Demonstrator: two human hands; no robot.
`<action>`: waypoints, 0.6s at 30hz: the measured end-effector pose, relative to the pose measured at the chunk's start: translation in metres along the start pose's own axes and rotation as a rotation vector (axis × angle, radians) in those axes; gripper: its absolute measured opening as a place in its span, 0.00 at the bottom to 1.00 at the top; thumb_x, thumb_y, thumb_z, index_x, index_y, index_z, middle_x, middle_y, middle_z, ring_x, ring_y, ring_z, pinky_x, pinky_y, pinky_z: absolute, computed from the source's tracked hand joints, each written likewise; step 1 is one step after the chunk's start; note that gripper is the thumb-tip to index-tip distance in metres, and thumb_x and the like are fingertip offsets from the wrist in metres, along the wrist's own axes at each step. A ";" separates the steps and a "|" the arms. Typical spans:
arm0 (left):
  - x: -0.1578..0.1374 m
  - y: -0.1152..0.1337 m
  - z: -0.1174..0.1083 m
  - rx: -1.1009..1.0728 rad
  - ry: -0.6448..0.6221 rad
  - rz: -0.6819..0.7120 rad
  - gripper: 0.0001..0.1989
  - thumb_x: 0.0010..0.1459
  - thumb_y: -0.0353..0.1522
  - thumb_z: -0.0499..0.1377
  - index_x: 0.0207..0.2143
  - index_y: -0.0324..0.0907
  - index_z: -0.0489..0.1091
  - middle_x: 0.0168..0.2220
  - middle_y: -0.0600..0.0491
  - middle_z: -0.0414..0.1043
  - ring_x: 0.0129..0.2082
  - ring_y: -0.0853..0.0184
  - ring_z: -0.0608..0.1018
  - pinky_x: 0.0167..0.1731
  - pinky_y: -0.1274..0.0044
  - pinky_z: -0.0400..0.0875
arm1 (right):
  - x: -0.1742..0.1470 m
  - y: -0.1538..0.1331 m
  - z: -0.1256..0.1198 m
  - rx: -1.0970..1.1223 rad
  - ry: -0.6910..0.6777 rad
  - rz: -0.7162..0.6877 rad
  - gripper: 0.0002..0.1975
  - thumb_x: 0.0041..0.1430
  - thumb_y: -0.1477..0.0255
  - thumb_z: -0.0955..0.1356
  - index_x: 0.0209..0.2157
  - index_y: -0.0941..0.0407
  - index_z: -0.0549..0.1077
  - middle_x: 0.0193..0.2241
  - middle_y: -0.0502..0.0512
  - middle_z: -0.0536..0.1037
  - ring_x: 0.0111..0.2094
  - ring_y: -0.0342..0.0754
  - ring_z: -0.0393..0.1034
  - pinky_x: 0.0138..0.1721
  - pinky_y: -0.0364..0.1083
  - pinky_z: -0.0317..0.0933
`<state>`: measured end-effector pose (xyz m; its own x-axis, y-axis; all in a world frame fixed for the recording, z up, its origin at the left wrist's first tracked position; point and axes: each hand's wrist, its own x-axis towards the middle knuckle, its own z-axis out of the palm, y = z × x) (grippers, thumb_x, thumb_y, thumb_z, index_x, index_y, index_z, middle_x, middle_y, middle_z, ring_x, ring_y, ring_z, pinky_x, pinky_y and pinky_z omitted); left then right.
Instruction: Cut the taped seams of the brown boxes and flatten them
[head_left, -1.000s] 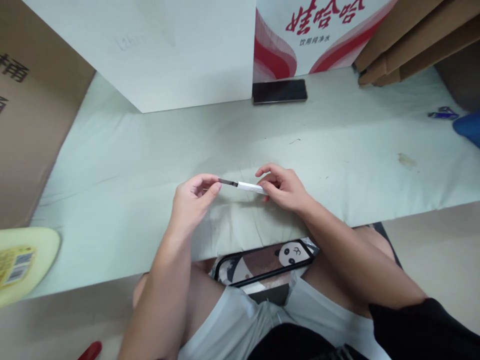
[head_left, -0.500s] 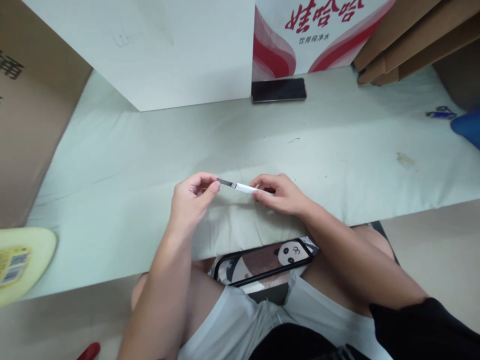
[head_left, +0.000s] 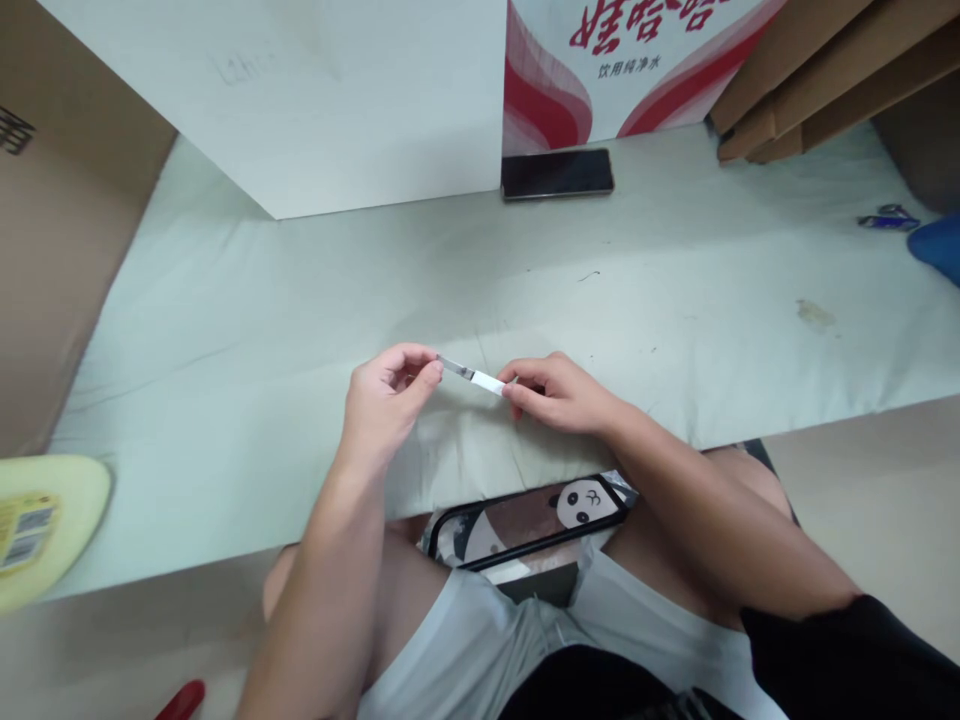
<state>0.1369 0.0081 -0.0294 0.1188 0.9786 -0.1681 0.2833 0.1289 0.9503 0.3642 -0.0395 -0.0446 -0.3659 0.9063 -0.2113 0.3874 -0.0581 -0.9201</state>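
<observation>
Between my hands is a slim utility knife [head_left: 486,382] with a white handle and a narrow grey metal blade. My left hand [head_left: 390,390] pinches the blade's tip between thumb and fingers. My right hand [head_left: 559,392] is closed on the handle's other end, and its fingers hide that end. The knife slants slightly down to the right, held over the front part of the cloth-covered table [head_left: 360,280].
A black phone [head_left: 558,174] lies at the back against a red and white box [head_left: 637,90]. A large white box [head_left: 360,110] stands to its left. Flat brown cardboard [head_left: 795,90] leans at the right. A panda-printed case [head_left: 517,525] rests on my lap.
My right hand has slid slightly down, and the knife slants more steeply to the right. The left hand keeps its pinch. The view has shifted a little.
</observation>
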 end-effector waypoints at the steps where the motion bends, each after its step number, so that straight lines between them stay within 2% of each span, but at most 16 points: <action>1: 0.000 0.000 0.000 0.005 0.000 -0.003 0.13 0.48 0.41 0.69 0.32 0.41 0.79 0.29 0.53 0.77 0.27 0.71 0.73 0.29 0.79 0.67 | 0.000 -0.001 0.000 0.004 -0.013 0.015 0.16 0.66 0.61 0.63 0.39 0.58 0.76 0.23 0.50 0.79 0.22 0.41 0.64 0.28 0.42 0.55; 4: 0.000 0.001 0.000 0.019 -0.004 -0.011 0.13 0.48 0.41 0.68 0.33 0.41 0.79 0.29 0.53 0.77 0.28 0.70 0.74 0.30 0.78 0.68 | 0.000 -0.002 0.000 0.004 -0.031 0.024 0.15 0.67 0.62 0.63 0.40 0.58 0.76 0.25 0.50 0.80 0.23 0.41 0.66 0.29 0.42 0.55; 10: 0.000 0.000 0.000 0.025 0.000 0.002 0.12 0.49 0.40 0.68 0.32 0.41 0.79 0.29 0.54 0.77 0.28 0.71 0.73 0.29 0.78 0.67 | 0.000 -0.001 0.001 -0.030 0.007 -0.006 0.14 0.65 0.62 0.65 0.36 0.58 0.76 0.21 0.48 0.77 0.22 0.40 0.63 0.30 0.42 0.54; 18: 0.001 -0.003 0.004 0.009 0.022 0.025 0.13 0.50 0.41 0.68 0.34 0.41 0.80 0.30 0.53 0.78 0.28 0.70 0.75 0.30 0.78 0.68 | 0.000 -0.003 -0.002 -0.040 -0.054 0.006 0.16 0.69 0.62 0.61 0.40 0.58 0.75 0.27 0.51 0.81 0.25 0.41 0.68 0.33 0.43 0.57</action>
<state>0.1396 0.0082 -0.0339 0.1049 0.9848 -0.1384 0.2886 0.1030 0.9519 0.3645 -0.0384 -0.0416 -0.4080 0.8820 -0.2357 0.4231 -0.0461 -0.9049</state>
